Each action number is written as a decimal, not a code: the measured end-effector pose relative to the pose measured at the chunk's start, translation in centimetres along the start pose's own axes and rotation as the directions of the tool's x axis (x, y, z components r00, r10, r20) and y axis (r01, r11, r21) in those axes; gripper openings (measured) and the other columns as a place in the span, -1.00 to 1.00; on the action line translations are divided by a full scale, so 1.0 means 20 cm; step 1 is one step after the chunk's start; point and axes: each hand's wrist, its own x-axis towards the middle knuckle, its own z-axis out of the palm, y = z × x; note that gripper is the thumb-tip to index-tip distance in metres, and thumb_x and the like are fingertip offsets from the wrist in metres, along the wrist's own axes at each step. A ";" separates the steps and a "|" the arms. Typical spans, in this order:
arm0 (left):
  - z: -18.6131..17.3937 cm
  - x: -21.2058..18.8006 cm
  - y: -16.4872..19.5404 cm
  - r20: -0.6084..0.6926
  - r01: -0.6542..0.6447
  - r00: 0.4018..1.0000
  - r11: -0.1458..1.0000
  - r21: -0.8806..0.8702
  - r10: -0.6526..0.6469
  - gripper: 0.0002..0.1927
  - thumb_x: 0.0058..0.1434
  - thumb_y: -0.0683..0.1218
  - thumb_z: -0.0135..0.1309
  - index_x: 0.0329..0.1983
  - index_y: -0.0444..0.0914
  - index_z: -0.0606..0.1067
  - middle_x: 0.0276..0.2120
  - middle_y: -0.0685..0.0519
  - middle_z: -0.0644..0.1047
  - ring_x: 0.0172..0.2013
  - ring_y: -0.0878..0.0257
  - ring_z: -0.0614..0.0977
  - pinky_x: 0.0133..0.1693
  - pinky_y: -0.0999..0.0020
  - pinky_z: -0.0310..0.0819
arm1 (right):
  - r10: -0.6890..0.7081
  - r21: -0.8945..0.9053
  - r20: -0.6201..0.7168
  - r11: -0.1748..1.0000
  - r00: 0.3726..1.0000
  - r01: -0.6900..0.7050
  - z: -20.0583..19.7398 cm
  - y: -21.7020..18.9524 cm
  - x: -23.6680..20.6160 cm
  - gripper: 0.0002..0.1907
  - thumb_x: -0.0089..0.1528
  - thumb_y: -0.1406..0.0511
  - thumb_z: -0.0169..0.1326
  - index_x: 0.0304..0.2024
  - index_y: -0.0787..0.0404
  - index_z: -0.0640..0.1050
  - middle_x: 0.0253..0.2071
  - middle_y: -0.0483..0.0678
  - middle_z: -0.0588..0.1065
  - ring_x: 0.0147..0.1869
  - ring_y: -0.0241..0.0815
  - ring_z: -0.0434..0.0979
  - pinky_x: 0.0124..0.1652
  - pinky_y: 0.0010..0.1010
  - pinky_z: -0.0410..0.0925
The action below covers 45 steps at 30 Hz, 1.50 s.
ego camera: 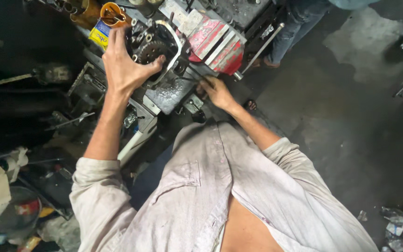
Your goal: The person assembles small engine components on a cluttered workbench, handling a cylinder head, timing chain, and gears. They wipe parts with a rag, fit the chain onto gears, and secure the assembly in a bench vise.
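My left hand (126,65) grips a dark engine casing (157,51) with a toothed gear inside; its fingers wrap the left side and the thumb presses near the gear. The casing rests on a greasy metal workbench (169,95). My right hand (216,91) is at the bench's front edge below the casing, fingers closed around a thin dark tool whose tip points at the casing. A red bench vise (215,43) with a long steel handle (260,49) stands just right of the casing.
An orange funnel (113,14) and a yellow-blue box (100,33) sit behind my left hand. Tools and scrap clutter the dark left side. Another person's legs in jeans (295,23) stand beyond the vise. Litter lies on the concrete floor (350,116) at right.
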 end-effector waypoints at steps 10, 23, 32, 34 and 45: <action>0.03 0.08 0.40 -0.001 -0.157 0.987 0.979 0.132 0.158 -0.03 -0.04 0.20 0.49 0.25 -0.45 0.35 0.11 -0.17 0.43 -0.01 -0.02 0.65 0.05 0.13 0.63 | -0.228 -0.205 -0.185 0.960 0.956 0.190 -0.15 -0.02 -0.22 -0.56 0.29 0.40 0.17 0.22 0.30 0.42 -0.02 0.09 0.54 -0.11 -0.15 0.58 -0.14 -0.35 0.46; 0.04 0.02 0.49 0.008 -0.170 0.985 0.970 0.176 0.171 -0.05 -0.06 0.17 0.52 0.24 -0.40 0.33 0.11 -0.14 0.40 0.04 -0.04 0.61 0.08 0.10 0.59 | -0.474 -0.617 -0.215 0.743 0.853 0.257 -0.09 -0.24 -0.26 -0.38 0.20 0.16 0.32 0.21 0.33 0.47 0.06 0.19 0.53 0.12 0.15 0.53 0.09 -0.17 0.40; 0.04 -0.03 0.50 -0.015 -0.196 0.979 0.968 0.155 0.201 0.01 -0.07 0.22 0.57 0.27 -0.39 0.34 0.09 -0.14 0.41 0.02 -0.06 0.60 0.05 0.07 0.55 | -0.336 -0.638 -0.343 0.768 0.877 0.045 0.05 -0.24 -0.18 -0.37 0.08 0.06 0.40 0.05 0.27 0.50 -0.11 0.11 0.57 -0.05 0.14 0.61 -0.10 -0.09 0.46; 0.04 -0.03 0.50 -0.007 -0.199 0.979 0.969 0.148 0.202 0.02 -0.08 0.23 0.56 0.28 -0.39 0.35 0.08 -0.14 0.41 0.01 -0.07 0.60 0.05 0.07 0.55 | -0.365 -0.665 -0.325 0.744 0.873 0.064 0.07 -0.23 -0.15 -0.33 0.01 0.06 0.42 0.04 0.28 0.51 -0.14 0.14 0.58 -0.06 0.17 0.61 -0.10 -0.08 0.47; 0.03 -0.02 0.46 0.004 -0.227 0.973 0.961 0.161 0.229 0.02 -0.10 0.21 0.51 0.29 -0.40 0.35 0.12 -0.17 0.41 0.04 -0.06 0.60 0.06 0.08 0.55 | -0.359 -0.568 -0.421 0.821 0.833 0.067 0.19 -0.13 0.00 -0.66 0.05 0.18 0.35 -0.21 0.23 0.64 -0.29 0.14 0.61 -0.20 0.22 0.61 -0.20 -0.04 0.45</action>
